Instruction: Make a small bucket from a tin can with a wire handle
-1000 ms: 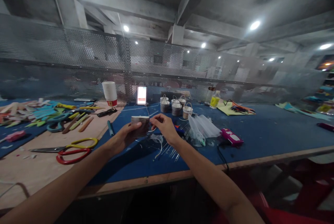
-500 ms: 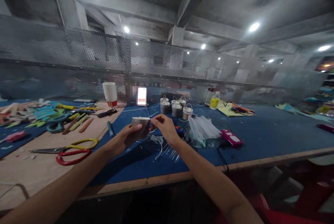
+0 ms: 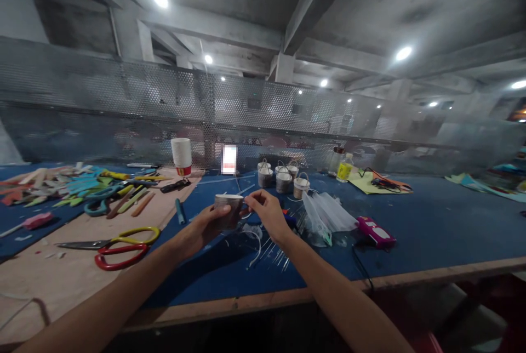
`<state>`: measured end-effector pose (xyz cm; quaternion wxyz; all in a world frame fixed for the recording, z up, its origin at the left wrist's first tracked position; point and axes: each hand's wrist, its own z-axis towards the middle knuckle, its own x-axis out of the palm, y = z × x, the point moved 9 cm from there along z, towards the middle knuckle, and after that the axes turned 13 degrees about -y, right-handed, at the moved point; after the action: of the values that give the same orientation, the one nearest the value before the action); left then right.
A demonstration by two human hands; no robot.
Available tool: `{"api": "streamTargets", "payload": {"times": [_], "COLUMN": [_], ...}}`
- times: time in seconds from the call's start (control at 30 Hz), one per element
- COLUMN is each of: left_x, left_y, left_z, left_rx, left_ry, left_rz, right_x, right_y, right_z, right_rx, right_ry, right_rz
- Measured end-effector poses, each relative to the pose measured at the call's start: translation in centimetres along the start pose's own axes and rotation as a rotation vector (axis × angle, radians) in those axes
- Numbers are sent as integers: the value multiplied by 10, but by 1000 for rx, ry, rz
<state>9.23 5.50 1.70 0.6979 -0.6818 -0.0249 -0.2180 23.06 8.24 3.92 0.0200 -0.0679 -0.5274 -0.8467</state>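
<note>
A small grey-brown wrapped paper cup (image 3: 228,211) with a white rim is in the grip of my left hand (image 3: 205,226), thumb on the near side. At the cup's right edge, my right hand (image 3: 265,210) has thumb and forefinger pinched together; whatever they hold is too small to make out. Below my hands lie a curled white cord (image 3: 258,251) and several thin wires (image 3: 279,254) on the blue mat (image 3: 197,279). Beyond them stand several little wrapped cups (image 3: 283,180) with looped handles.
Scissors (image 3: 119,243) with red and yellow handles lie left. Behind them are a paper-cup stack (image 3: 181,155) and coloured strips (image 3: 78,183). At right are clear plastic bags (image 3: 329,215), a magenta device (image 3: 376,231) with a black cable, and a yellow-labelled bottle (image 3: 344,168). Perforated metal screening (image 3: 246,103) stands behind.
The whole view has shifted slightly, with things now appearing lower and further right. Both hands keep their places at the cup; the right pinch stays at its edge.
</note>
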Motion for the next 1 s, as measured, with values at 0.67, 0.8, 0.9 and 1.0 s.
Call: {"api": "streamTargets", "payload": {"times": [0.67, 0.8, 0.9, 1.0], "left_x": [2, 3, 4, 1], "left_y": [3, 2, 2, 3], "left_z": [-1, -1, -1, 0], "left_rx": [-40, -41, -39, -40], "left_ry": [12, 12, 19, 16], "left_rz": [-48, -68, -71, -66], "right_x": [2, 2, 1, 1], "right_y": [2, 2, 1, -1], "right_z": [-5, -5, -4, -4], "right_rx": [57, 59, 52, 62], "right_ry": [10, 5, 2, 6], "right_rz": [59, 67, 55, 49]}}
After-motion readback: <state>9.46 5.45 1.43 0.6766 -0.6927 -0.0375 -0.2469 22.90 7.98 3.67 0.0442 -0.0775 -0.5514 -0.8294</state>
